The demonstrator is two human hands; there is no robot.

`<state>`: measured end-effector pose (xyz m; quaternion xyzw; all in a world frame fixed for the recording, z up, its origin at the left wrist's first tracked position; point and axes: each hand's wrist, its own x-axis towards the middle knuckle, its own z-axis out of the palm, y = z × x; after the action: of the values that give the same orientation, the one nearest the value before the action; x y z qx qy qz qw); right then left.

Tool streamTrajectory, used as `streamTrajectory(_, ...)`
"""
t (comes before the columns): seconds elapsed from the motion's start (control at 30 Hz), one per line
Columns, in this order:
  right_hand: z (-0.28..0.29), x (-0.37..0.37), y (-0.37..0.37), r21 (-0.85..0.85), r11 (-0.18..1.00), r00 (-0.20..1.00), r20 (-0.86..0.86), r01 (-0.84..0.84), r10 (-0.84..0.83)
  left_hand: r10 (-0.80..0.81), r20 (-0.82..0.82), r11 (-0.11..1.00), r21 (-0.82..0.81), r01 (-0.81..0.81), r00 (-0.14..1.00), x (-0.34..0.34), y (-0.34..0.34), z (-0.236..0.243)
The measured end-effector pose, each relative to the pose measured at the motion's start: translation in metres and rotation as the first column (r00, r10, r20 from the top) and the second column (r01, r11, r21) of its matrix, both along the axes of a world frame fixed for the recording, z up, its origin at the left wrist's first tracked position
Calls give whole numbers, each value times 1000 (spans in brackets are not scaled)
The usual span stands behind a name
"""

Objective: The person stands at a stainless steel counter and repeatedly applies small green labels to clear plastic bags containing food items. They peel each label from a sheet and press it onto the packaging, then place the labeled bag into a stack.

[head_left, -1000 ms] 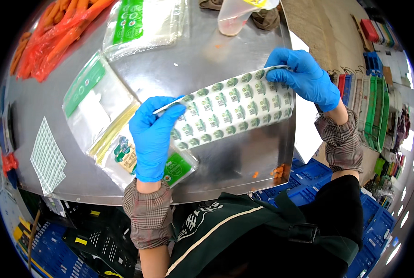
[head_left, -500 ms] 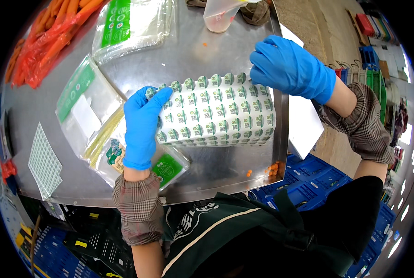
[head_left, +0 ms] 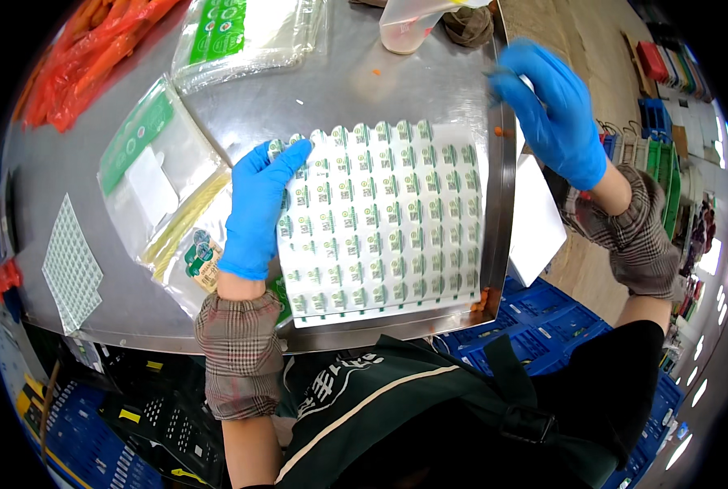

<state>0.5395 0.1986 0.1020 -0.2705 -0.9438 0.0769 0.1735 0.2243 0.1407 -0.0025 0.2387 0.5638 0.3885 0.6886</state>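
Steel table: your shiny grey one, raised rim on the right
Red bag: upper left, carrots inside
Clear bags: stacked up top, green panel showing
Second bag pile: left of centre, kinda overlapping
Small sticker sheet: flat, far left
Plastic cup, brown bundle: your top edge, right of centre
Orange bits: lower right corner of the table

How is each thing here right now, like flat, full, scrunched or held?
Big sticker sheet: spread out, held
Left hand: closed on that sheet's corner
Right hand: raised, off the sheet
Small sticker sheet: lying flat, unheld
Clear bags: stacked flat
Red bag: filled, rumpled
Brown cloth: scrunched up
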Motion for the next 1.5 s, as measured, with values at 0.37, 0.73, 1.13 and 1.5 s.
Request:
streamTrajectory(0.37,-37,-70,-16,-384,921,996,-38,65,-86,108,60,978,172,-117,992,3,-14,14)
streamTrajectory(0.73,-34,-60,-33,154,985,994,89,-81,68,120,103,992,-40,-116,987,14,-3,3)
streamTrajectory(1.13,-97,-214,-124,-943,187,572,-318,-277,-756,-72,-741,876,272,398,667,-161,-105,28)
streamTrajectory(1.5,-134,-283,-154,-556,827,876,-359,78,-324,-133,-793,788,279,549,594,-204,-168,-10)
